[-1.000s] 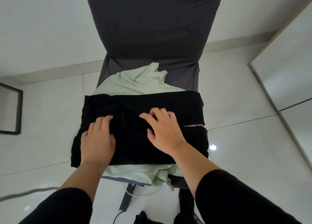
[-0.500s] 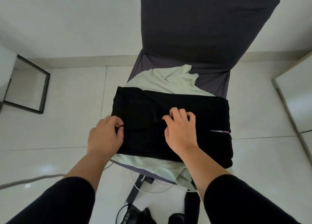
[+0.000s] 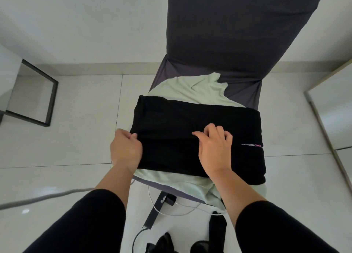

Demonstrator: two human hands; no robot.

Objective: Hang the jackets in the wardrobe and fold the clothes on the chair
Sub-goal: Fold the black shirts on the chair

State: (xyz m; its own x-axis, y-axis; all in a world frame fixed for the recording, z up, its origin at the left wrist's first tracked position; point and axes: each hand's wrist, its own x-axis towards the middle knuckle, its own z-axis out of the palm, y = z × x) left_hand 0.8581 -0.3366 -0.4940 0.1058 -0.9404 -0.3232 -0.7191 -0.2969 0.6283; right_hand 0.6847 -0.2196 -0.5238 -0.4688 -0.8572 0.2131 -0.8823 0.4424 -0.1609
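At frame centre the black garment (image 3: 198, 136) lay folded on the chair (image 3: 207, 81). Left hand (image 3: 125, 149) pinched its left edge; right hand (image 3: 213, 148) pinched a middle crease. Uneven pulling risked dragging the pale green cloth (image 3: 190, 88) off underneath.

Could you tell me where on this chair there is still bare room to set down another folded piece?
Little: only the seat's back right corner, between the chair back and the pale green garment, shows bare cover. The black garment spans the rest, with the left hand gripping its left edge and the right hand on top.
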